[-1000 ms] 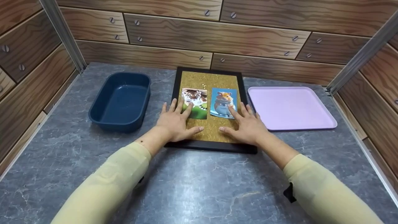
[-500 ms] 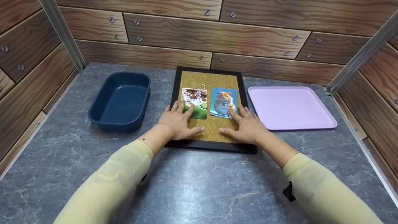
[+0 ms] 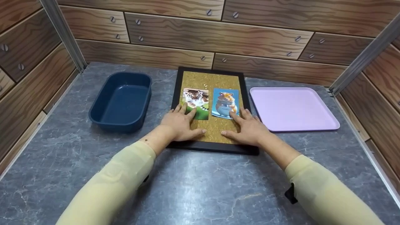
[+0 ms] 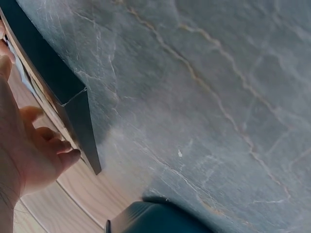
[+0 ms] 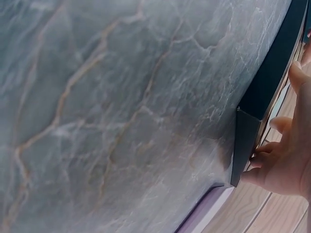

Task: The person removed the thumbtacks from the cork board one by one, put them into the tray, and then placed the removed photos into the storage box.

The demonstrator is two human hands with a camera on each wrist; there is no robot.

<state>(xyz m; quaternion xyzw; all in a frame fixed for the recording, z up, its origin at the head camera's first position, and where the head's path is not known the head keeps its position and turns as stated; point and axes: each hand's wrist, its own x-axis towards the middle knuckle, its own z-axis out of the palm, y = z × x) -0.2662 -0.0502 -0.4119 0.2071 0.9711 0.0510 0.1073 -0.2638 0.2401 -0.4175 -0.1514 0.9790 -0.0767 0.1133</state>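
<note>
A black-framed cork board [image 3: 215, 126] lies flat on the grey marbled table [image 3: 193, 190], its far edge near the plank-patterned wall [image 3: 203, 34]. Two picture cards lie side by side on the cork, slightly apart: a tiger card [image 3: 196, 97] on the left and a blue hamster card [image 3: 224, 99] on the right. The left hand [image 3: 179, 125] rests palm down over the board's left side, fingers spread apart, index fingertip on the tiger card's green lower part. The right hand [image 3: 251, 128] mirrors it, fingers apart, index fingertip on the hamster card's lower right. Both thumbs point inward over the cork; whether they touch it I cannot tell. A dark blue tub [image 3: 117, 127] stands to the left, a lilac tray [image 3: 293, 107] to the right.
</note>
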